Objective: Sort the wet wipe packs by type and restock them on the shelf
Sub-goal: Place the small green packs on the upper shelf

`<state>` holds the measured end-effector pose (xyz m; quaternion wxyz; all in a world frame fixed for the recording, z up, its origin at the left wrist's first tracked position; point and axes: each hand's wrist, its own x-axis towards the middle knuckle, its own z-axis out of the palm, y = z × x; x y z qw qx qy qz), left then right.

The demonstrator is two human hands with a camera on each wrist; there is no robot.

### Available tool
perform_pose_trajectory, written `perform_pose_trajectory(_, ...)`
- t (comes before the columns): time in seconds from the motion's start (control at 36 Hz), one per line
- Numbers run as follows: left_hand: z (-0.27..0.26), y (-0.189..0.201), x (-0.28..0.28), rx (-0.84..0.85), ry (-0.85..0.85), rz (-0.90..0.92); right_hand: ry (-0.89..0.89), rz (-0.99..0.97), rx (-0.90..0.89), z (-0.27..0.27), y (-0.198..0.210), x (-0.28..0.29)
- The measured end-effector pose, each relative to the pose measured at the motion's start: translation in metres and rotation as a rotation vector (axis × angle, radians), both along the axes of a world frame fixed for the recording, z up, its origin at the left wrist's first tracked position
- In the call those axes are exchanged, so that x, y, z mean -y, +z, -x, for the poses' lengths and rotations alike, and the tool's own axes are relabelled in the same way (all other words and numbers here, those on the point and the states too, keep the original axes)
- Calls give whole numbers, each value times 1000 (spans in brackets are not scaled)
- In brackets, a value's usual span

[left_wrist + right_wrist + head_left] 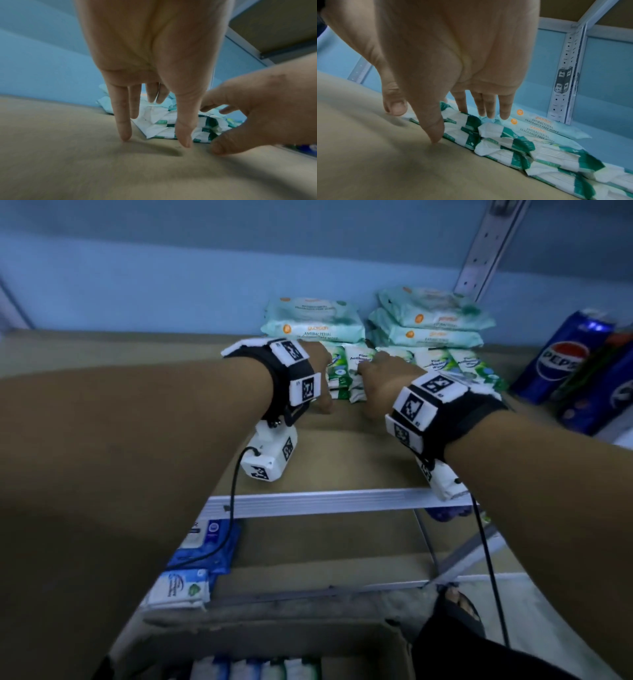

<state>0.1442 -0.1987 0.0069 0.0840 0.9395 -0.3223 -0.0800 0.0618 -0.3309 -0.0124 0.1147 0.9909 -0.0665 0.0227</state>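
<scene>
Cardboard box [260, 642] edges fill the bottom of the head view, with a row of blue and white packs standing inside it, and above it a lower shelf holds a few blue and white wipe packs [191, 563]. Further up, both forearms reach over the tan shelf board [342, 460] toward the green and white wipe packs [356, 371], which lie in a low row near the back, in front of two stacks of pale mint antibacterial wipe packs [315, 323]. Seen from the left wrist, the left hand [154, 56] hangs with fingers straight and slightly spread, the little finger and thumb tips touching the bare board just in front of the green and white packs [171, 128]; it holds nothing. From the right wrist, the right hand [447, 56] is likewise spread and relaxed: its thumb tip touches the board right at the near edge of the green and white packs [505, 143], while the straight fingers [488, 105] hover over the row, the index finger meeting a pack's top. Blue Pepsi cartons [565, 357] stand at the right end of the shelf.
</scene>
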Motion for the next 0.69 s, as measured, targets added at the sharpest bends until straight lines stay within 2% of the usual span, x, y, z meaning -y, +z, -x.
perform_pose_trajectory(0.33,79,26,-68,87,1,210,-61,-122,-110,80,31,-46)
perform_pose_trajectory(0.5,122,26,-95,44,-87,214,18,-101,-121,125,32,-77)
perform_pose_trajectory(0.69,167,16,-126,-37,-101,183,78,-170,-118,178,20,-109)
